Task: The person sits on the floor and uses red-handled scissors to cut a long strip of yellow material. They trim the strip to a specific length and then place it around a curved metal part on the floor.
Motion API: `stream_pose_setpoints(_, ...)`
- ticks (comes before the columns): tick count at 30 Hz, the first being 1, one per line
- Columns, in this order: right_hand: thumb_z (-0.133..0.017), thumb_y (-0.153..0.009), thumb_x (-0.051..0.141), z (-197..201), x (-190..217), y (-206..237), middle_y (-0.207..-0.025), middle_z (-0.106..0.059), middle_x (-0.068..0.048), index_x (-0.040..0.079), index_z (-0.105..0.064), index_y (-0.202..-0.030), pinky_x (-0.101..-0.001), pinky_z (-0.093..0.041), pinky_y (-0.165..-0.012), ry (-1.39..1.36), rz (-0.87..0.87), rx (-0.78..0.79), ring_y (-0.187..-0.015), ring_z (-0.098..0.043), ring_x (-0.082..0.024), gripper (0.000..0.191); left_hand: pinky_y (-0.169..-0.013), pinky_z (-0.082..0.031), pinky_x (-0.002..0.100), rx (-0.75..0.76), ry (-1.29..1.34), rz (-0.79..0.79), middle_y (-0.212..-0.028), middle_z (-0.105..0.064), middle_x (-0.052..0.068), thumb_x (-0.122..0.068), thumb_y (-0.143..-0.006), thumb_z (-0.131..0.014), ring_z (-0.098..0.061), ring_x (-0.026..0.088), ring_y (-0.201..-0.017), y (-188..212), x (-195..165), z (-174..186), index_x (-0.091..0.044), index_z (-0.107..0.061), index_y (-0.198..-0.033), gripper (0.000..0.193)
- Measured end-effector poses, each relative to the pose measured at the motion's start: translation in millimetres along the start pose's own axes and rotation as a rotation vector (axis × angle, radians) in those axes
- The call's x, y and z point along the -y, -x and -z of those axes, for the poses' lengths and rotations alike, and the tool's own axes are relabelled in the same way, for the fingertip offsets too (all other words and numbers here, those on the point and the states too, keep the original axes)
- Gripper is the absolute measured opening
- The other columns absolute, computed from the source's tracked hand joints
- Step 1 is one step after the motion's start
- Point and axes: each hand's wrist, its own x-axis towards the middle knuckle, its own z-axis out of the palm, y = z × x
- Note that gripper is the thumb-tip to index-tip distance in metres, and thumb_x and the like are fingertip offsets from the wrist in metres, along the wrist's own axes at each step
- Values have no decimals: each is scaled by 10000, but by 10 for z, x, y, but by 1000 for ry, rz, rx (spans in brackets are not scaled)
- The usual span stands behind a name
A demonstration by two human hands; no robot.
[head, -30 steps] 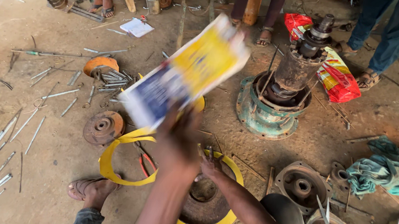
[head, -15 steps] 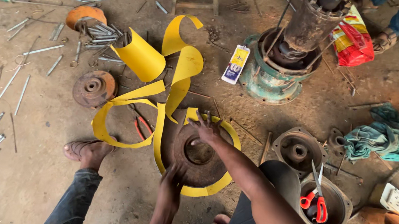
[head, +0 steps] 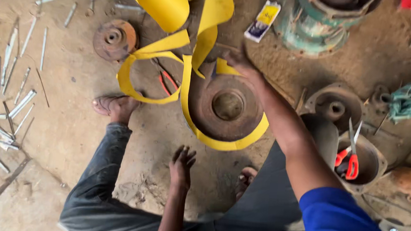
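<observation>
I am sitting on the dirt floor (head: 68, 144) and looking down at my hands. My right hand (head: 238, 62) is reaching out to the far edge of a big round rusty metal disc (head: 225, 105). The fingers are bent over the rim at about 12 o'clock on the disc, right where the yellow strip (head: 189, 66) is lying. I cannot tell if they are pinching the strip or just touching it. My left hand (head: 182, 164) is lying on the floor at 6 o'clock from the disc, flat, fingers spread, holding nothing.

The disc is lying flat in the middle, between my knees, with a round hole in its centre. The yellow strip is curling around its near edge and looping away toward 10 o'clock, where it is bending up into tall folds. Red-handled pliers (head: 168, 83) are lying inside the loop, just beside the disc at 9 o'clock.

My foot in a sandal (head: 114, 108) is resting at 8 o'clock from the disc. A smaller rusty wheel (head: 114, 39) is lying at 10 o'clock. Many long metal bolts (head: 9, 101) are scattered far out at 9 o'clock. A small blue and yellow box (head: 262, 20) is lying at 1 o'clock, next to a big green machine body (head: 313, 26). At 3 o'clock red scissors (head: 349, 157) are sitting in a round metal cup (head: 373, 163).
</observation>
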Motion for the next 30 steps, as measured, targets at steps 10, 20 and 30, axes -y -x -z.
stream_pose_setpoints(10,-288,-748,923,265,719,527,-1674,-264,-58,288,-379,-1563,-644,-250,-1190,-619,-299,-245,-1524,-250,-313,1037,-919,-532,441,-96,34,54,-1440,-605,76,-267,-963,-578,-640,328,-1217,410,-354,98,-81,-435,-1509,595)
stream_pose_setpoints(20,-499,-747,893,339,1429,1422,-1327,-671,-27,178,-563,-1421,-544,-368,-1077,-854,-141,-418,-1268,-595,-235,984,-927,-514,451,-379,-605,-232,-1367,-630,156,-343,-912,-696,-621,333,-1185,1152,-983,-281,-57,-373,-1530,753)
stream_pose_setpoints(30,-679,-814,723,168,1733,1923,-1436,-553,-34,179,-472,-1492,-549,-446,-1032,-514,-308,-580,-1288,-510,-251,894,-1001,-469,471,-402,-839,-369,-1408,-573,226,-421,-862,-754,-561,383,-1261,1656,-887,-364,-15,-413,-1501,830)
